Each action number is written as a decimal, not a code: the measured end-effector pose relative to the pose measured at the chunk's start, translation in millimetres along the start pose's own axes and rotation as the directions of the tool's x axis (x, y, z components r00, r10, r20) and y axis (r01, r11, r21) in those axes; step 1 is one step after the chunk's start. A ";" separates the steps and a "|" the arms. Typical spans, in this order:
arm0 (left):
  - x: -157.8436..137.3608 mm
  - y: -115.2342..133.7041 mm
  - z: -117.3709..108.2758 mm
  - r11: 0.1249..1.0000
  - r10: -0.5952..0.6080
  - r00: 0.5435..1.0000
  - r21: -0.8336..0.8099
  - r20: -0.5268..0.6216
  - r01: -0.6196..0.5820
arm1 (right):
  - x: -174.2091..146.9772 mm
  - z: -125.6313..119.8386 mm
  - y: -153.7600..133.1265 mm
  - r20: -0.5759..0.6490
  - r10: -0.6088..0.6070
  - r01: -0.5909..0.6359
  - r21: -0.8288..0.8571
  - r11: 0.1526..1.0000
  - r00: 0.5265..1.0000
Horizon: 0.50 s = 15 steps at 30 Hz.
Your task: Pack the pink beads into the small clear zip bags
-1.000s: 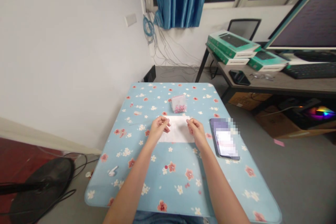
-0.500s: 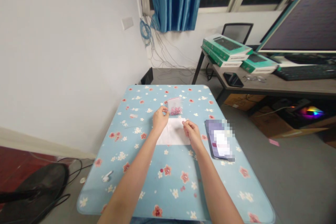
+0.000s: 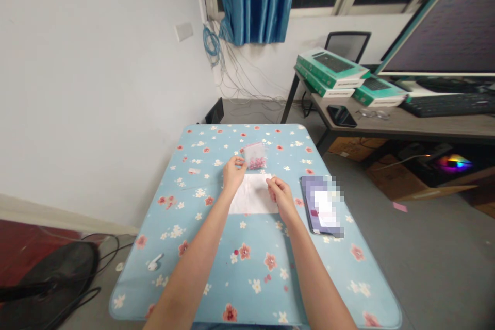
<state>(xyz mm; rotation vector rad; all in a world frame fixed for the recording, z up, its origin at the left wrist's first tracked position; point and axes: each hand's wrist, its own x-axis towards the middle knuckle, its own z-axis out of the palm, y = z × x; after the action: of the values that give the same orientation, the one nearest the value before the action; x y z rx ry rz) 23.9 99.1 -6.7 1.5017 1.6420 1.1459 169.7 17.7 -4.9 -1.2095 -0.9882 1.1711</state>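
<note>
A white sheet of paper (image 3: 253, 198) lies flat on the flowered blue tablecloth (image 3: 220, 283). My left hand (image 3: 234, 174) is over its upper left corner, fingers curled together in a pinch beside a small clear bag of pink beads (image 3: 255, 157). Whether those fingertips touch the bag, I cannot tell. Over the paper's right side is my right hand (image 3: 280, 193), closed with thumb and fingers pressed together. Whatever either pinch holds is too small to make out.
A tablet-like device (image 3: 309, 206) with a blurred screen lies at the right. One white earbud (image 3: 153, 263) rests at the left, a small pale piece (image 3: 194, 171) farther back. A desk (image 3: 425, 126) with green keyboard boxes (image 3: 328, 69) stands beyond the table's right side.
The whole view has shifted slightly, so things appear a little farther left. Both hands keep nearly the same pose over the paper.
</note>
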 end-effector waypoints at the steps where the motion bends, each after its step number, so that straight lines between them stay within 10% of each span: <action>1: -0.1 -1.0 0.5 1.000 -0.007 1.000 -0.013 0.006 0.007 | -0.3 0.0 -0.3 0.001 0.000 0.000 -0.004 1.000 1.000; 15: -5.6 -5.8 3.2 0.988 -0.081 0.996 -0.126 0.041 0.086 | 0.3 -1.3 1.9 0.007 -0.008 0.008 -0.002 1.000 1.000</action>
<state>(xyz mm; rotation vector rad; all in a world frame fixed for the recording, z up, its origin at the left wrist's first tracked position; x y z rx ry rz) 25.1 94.3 -13.9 1.3526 1.5617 1.1491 170.8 17.7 -6.9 -1.2028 -0.9991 1.1688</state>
